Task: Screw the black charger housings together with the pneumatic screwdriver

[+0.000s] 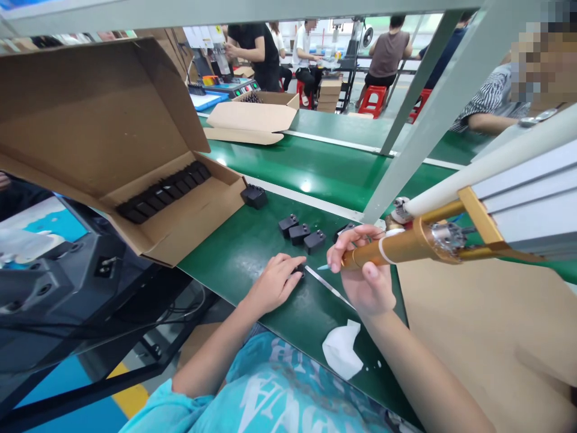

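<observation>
My left hand (276, 281) lies closed over a small black block (299, 272) on the green table (252, 252), pressing it down. My right hand (363, 264) is wrapped round a gold-coloured dispensing tool (401, 246), whose pale tip (323, 267) points at the block from the right. Three more black blocks (301, 233) stand in a row just beyond the hands, and another (254, 196) sits further back. A thin metal strip (328, 286) lies on the table under the tool.
An open cardboard box (148, 180) holding a row of black blocks stands at the left. A white tissue (342, 350) lies near the table's front edge, and a brown board (487, 337) covers the right. A grey frame post (419, 132) rises behind. Other people work at the back.
</observation>
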A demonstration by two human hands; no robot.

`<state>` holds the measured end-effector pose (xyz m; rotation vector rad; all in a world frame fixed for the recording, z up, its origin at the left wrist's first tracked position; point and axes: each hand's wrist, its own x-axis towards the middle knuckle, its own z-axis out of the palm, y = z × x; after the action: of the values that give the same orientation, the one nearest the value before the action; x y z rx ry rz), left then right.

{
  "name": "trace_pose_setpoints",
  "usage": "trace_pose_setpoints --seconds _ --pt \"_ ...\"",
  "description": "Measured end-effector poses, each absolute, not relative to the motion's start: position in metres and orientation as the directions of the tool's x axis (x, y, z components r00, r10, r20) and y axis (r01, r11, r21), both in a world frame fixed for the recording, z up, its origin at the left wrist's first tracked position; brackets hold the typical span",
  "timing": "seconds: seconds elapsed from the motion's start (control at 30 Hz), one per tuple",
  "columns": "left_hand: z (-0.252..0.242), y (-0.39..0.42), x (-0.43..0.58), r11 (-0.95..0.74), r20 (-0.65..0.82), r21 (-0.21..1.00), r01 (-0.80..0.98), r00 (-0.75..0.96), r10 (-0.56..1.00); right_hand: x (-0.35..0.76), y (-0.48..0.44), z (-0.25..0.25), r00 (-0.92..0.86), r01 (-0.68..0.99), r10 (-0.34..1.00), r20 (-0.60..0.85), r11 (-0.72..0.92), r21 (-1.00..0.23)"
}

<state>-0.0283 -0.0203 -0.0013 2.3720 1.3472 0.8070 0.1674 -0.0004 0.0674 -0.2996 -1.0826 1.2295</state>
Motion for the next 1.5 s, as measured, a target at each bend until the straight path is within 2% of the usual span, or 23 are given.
trace_pose_setpoints --seconds 0.1,0.33,0.47,0.6,0.7,0.83,0.93,1.0,1.03,1.1,1.17,1.2,1.27,1.33,1.4,1.47,1.5 --pt "-0.006 -0.024 -0.025 -0.504 0.357 0.479 0.719 0.365 0.86 0.168 0.0 0.066 -0.07 -0.612 0.863 0.501 0.359 -0.704" --pt "-0.015 -0.027 -0.011 -0.518 0.505 0.577 0.631 0.223 0.834 0.168 0.001 0.065 -0.077 -0.625 0.86 0.505 0.353 -0.696" --pt "-0.016 -0.023 -0.011 -0.487 0.476 0.609 0.627 0.203 0.856 0.168 0.001 0.066 -0.078 -0.631 0.859 0.506 0.35 -0.692" --pt "-0.014 -0.016 -0.021 -0.5 0.373 0.622 0.603 0.333 0.866 0.168 0.001 0.066 -0.069 -0.613 0.864 0.498 0.357 -0.705" --pt "-0.009 -0.014 -0.028 -0.506 0.251 0.541 0.672 0.446 0.859 0.169 0.002 0.066 -0.061 -0.605 0.867 0.494 0.361 -0.71" --pt "-0.001 -0.013 -0.032 -0.535 0.093 0.34 0.773 0.538 0.838 0.169 0.003 0.066 -0.059 -0.618 0.866 0.497 0.359 -0.699" --pt "0.003 -0.013 -0.032 -0.539 0.021 0.287 0.792 0.557 0.83 0.17 0.004 0.066 -0.058 -0.617 0.87 0.49 0.355 -0.702" --pt "0.002 -0.012 -0.034 -0.517 0.019 0.355 0.779 0.546 0.837 0.17 0.004 0.066 -0.052 -0.609 0.874 0.483 0.355 -0.709" --pt "0.001 -0.011 -0.036 -0.487 0.029 0.438 0.756 0.53 0.848 0.171 0.005 0.066 -0.048 -0.603 0.877 0.478 0.356 -0.714" --pt "-0.002 -0.009 -0.04 -0.354 0.049 0.687 0.634 0.446 0.894 0.171 0.005 0.066 -0.042 -0.59 0.885 0.463 0.352 -0.726" --pt "-0.005 -0.007 -0.045 -0.126 -0.002 0.918 0.376 0.322 0.947 0.172 0.005 0.066 -0.038 -0.585 0.889 0.456 0.35 -0.732" --pt "-0.006 -0.007 -0.047 -0.014 -0.048 0.975 0.221 0.272 0.961 0.172 0.004 0.066 -0.038 -0.586 0.889 0.456 0.35 -0.73" --pt "-0.008 -0.006 -0.051 0.13 -0.122 0.991 -0.026 0.211 0.97 0.173 0.004 0.066 -0.039 -0.596 0.886 0.462 0.351 -0.722" --pt "-0.009 -0.002 -0.056 0.156 -0.136 0.981 -0.113 0.164 0.977 0.173 0.004 0.065 -0.043 -0.611 0.882 0.47 0.349 -0.711" --pt "-0.007 0.007 -0.064 0.086 -0.084 0.996 -0.021 0.081 0.993 0.174 0.004 0.065 -0.048 -0.621 0.879 0.474 0.346 -0.703" --pt "-0.003 0.024 -0.076 -0.046 0.056 0.962 0.269 -0.029 0.998 0.174 0.004 0.064 -0.05 -0.621 0.879 0.474 0.345 -0.704" --pt "-0.001 0.034 -0.082 -0.112 0.161 0.88 0.462 -0.067 0.985 0.174 0.005 0.064 -0.049 -0.616 0.881 0.471 0.344 -0.709"
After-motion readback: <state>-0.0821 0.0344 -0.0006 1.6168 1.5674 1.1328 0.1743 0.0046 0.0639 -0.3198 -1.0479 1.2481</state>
